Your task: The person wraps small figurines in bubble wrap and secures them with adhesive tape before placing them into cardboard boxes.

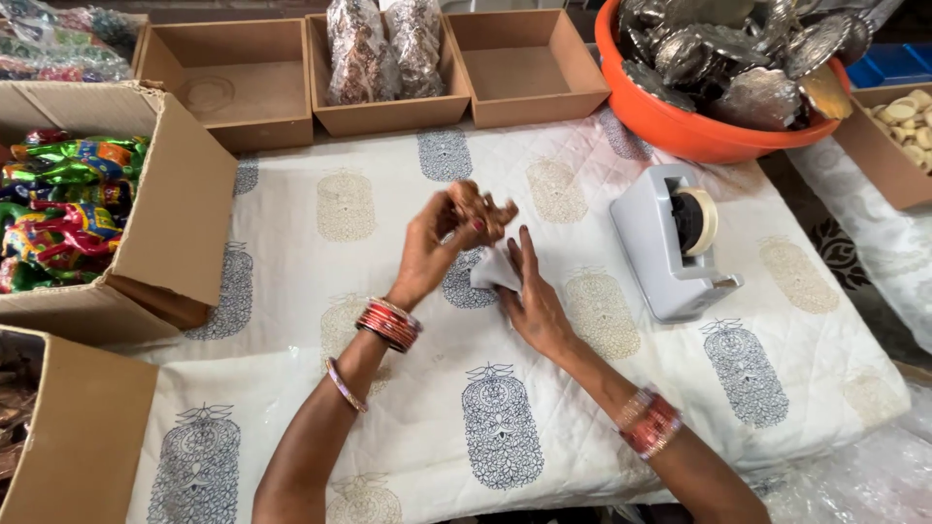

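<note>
- Nearest to the camera, two forearms with red bangles (388, 324) reach over a white quilted cloth (544, 417) printed with grey and beige motifs.
- At the near left stands a cardboard box (68, 427); what is inside is dark and I cannot tell what it is.
- The right hand (532, 296) lies low on the cloth with the fingers stretched, and it presses or pinches a small white sheet (493, 273); the exact grip is hidden.
- The left hand (442, 243) is raised just above this sheet, and its fingers are closed around a small brown thing (481, 209), too blurred to name.
- So the brown thing is in the left hand, above and a little left of the right hand, with the sheet between the two hands.
- To the right, near the hands, a grey tape dispenser (670, 243) stands on the cloth.
- On the left, an open carton (175, 209) holds shiny, many-coloured figures (63, 209).
- Further away is a row of three brown trays: the left tray (228, 82) and the right tray (524, 68) show only their bottoms, and the middle tray (388, 112) holds two wrapped bundles (383, 49).
- At the far right, an orange bowl (680, 131) is full of silver metal pieces (738, 49).
- Beside it, a box (874, 155) contains pale round pieces (908, 116).
</note>
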